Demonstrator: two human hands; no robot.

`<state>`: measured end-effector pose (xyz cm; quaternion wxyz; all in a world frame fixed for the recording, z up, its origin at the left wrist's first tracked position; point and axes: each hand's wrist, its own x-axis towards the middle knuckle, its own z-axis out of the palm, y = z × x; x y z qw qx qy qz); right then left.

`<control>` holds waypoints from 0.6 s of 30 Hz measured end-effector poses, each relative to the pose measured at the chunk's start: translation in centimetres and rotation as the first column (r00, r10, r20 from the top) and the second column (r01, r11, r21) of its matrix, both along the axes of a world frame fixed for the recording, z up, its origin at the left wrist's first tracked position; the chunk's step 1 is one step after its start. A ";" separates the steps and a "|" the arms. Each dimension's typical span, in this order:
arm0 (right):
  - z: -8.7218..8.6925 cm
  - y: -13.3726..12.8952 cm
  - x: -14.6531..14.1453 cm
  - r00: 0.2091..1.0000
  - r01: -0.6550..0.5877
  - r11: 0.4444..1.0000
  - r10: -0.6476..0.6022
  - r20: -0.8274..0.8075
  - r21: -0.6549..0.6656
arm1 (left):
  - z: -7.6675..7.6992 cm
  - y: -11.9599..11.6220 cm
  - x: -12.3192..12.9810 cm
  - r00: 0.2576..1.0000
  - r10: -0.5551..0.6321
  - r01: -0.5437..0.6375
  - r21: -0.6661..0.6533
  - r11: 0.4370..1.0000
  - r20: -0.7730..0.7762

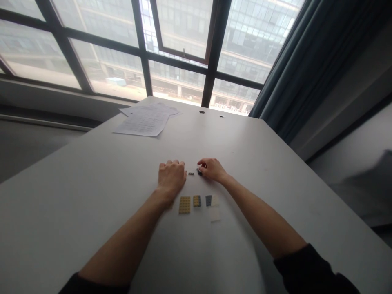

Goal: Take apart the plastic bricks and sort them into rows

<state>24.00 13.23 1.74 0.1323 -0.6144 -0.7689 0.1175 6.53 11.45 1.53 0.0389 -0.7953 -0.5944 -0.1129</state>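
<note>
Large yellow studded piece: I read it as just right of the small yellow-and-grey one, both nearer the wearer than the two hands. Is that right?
Not quite: the head view shows the large yellow studded piece just left of the small yellow-and-grey one. Both are indeed nearer the wearer than the left hand and right hand.

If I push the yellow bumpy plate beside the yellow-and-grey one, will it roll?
The yellow studded plate probably won't roll: it's rectangular and lies flat on the white table. It looks stiff, with straight edges, and likely light, being smaller than the left hand.
</note>
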 end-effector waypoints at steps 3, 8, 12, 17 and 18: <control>0.0 -0.1 0.2 1.000 -0.031 0.999 0.030 -0.002 -0.025 | -0.1 0.2 -0.3 1.000 -0.010 0.010 0.004 1.000 -0.013; -0.2 -0.4 -0.5 0.998 -0.061 0.998 0.061 -0.009 -0.028 | -0.1 0.1 -0.2 1.000 -0.020 0.020 0.035 0.999 -0.012; -0.3 -0.2 -0.7 0.999 -0.048 0.998 0.048 -0.009 -0.031 | -0.1 0.0 0.3 0.999 -0.051 0.051 0.026 0.998 0.007; -0.4 0.0 -0.4 1.000 -0.016 0.999 0.016 -0.001 -0.032 | -0.2 -0.1 0.8 0.995 -0.096 0.096 0.003 0.995 0.012; -0.4 0.0 -0.4 1.000 -0.012 0.999 0.012 0.001 -0.029 | -0.3 -0.1 0.8 0.995 -0.099 0.099 0.007 0.995 0.008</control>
